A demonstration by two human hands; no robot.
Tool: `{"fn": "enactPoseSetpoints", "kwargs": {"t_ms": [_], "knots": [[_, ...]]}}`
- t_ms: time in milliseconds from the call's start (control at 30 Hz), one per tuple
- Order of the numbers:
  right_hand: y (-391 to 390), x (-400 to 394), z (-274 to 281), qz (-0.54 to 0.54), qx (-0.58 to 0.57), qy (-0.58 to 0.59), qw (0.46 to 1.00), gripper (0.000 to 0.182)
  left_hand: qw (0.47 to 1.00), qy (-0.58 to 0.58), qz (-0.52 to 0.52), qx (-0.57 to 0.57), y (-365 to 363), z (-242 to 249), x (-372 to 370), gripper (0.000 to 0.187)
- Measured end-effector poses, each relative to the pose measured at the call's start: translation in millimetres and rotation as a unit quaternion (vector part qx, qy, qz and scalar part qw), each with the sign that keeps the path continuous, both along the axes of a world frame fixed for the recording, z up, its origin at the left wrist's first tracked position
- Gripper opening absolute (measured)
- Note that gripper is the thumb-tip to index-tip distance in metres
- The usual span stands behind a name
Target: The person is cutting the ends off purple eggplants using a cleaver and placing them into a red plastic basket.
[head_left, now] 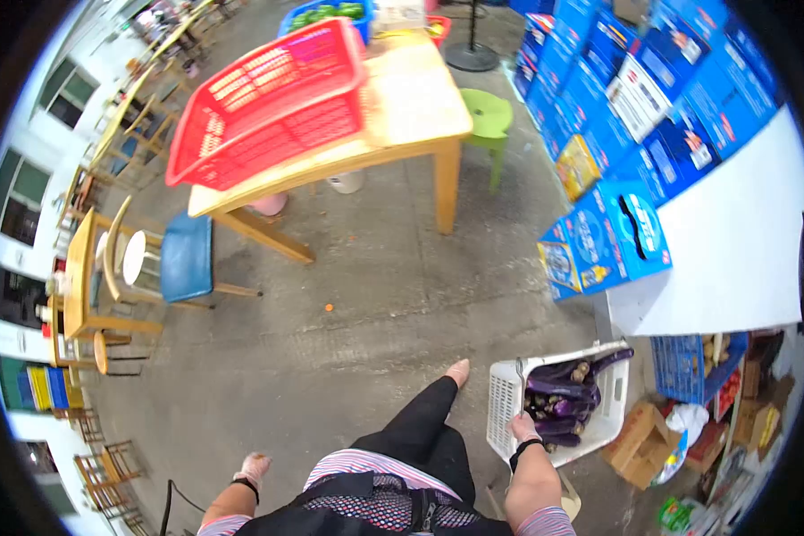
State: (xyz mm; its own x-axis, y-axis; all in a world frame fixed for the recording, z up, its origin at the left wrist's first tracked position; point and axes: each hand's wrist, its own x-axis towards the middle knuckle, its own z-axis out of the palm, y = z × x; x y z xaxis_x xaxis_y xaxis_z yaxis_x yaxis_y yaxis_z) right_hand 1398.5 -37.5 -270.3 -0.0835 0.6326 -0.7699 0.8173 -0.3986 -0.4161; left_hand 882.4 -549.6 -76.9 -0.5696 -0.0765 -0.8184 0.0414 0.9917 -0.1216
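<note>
While right hand (524, 427) grips, white basket (506, 397) (aubergines) alongside

- The right hand (524, 429) grips the rim of a white plastic basket (504, 406) that holds purple eggplants (565, 397).
- The left hand (253, 468) hangs free at the person's side, touching nothing.
- A red plastic crate (268, 107) sits tilted on a wooden table (420, 98), well apart from the basket.
- Blue cartons (612, 237) are stacked beside a white wall (741, 241).
- A green stool (489, 116) stands just beside the table.
</note>
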Motion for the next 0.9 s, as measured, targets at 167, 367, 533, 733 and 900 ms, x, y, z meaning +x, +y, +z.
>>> {"fn": "enactPoseSetpoints", "kwargs": {"t_ms": [167,367,533,733,900], "knots": [[-13,-41,35,-0.004,-0.056,-0.009,0.998,0.032,0.994,0.004,0.109,0.007,-40,54,45,0.042],[-47,-90,63,-0.018,-0.077,-0.075,0.994,0.029,0.973,0.054,0.216,0.056,-104,52,10,0.04],[-80,-76,-6,0.049,0.006,-0.05,0.998,0.023,0.986,0.042,0.16,0.034,-187,39,-41,0.04],[-122,-201,101,-0.004,-0.043,-0.07,0.997,0.018,0.96,0.089,0.266,0.012,-293,36,-143,0.033],[-160,-285,97,-0.101,-0.11,0.046,0.988,0.013,0.943,0.152,0.286,0.078,-231,52,-267,0.03]]}}
